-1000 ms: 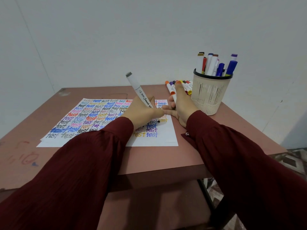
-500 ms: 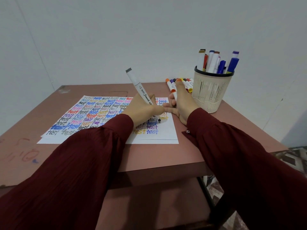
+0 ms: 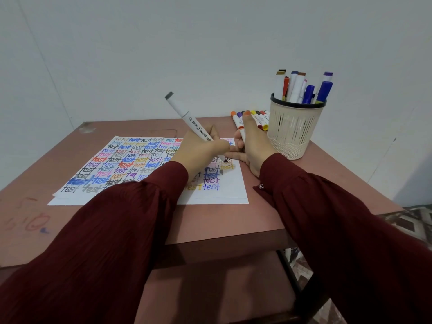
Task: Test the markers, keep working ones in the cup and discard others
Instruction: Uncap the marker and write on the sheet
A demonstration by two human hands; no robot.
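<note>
- The left hand (image 3: 201,148) grips a white marker (image 3: 187,115), tip down on the paper (image 3: 219,195) in the middle.
- The right hand (image 3: 253,146) rests just beside it. I cannot tell if it holds anything.
- Loose markers (image 3: 259,118) lie behind on the table (image 3: 210,220).
- The cup (image 3: 294,127) at the upper right holds standing markers (image 3: 297,87).

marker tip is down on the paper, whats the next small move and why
Probably pull the tip sideways in a short stroke. The left hand grips the grey-capped marker with its tip down on the paper by the test words; whether it leaves a line decides cup or discard.
</note>
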